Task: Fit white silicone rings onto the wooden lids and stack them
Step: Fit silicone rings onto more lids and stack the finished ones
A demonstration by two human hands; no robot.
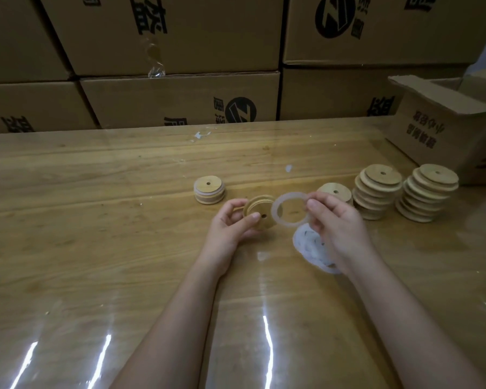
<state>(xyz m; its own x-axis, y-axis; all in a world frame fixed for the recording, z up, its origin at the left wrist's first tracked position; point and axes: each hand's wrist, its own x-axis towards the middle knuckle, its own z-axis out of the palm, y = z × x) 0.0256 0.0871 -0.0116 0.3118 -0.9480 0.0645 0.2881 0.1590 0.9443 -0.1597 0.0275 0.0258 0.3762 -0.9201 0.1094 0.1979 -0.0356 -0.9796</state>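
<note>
My left hand (232,224) grips a round wooden lid (257,210) with a small centre hole, tilted up above the table. My right hand (335,217) pinches a white silicone ring (277,213) by its right side, and the ring's left edge overlaps the lid. Below my right hand lies a pile of loose white rings (310,245), partly hidden by the wrist. A short stack of lids with white rings (209,189) stands to the left. Bare wooden lids stand in stacks on the right: a low one (335,192) and two tall ones (378,190) (429,192).
An open cardboard box (443,127) sits at the table's far right corner. A wall of stacked cartons (180,66) runs behind the table. The wooden table (96,220) has a glossy clear cover with glare streaks near the front edge.
</note>
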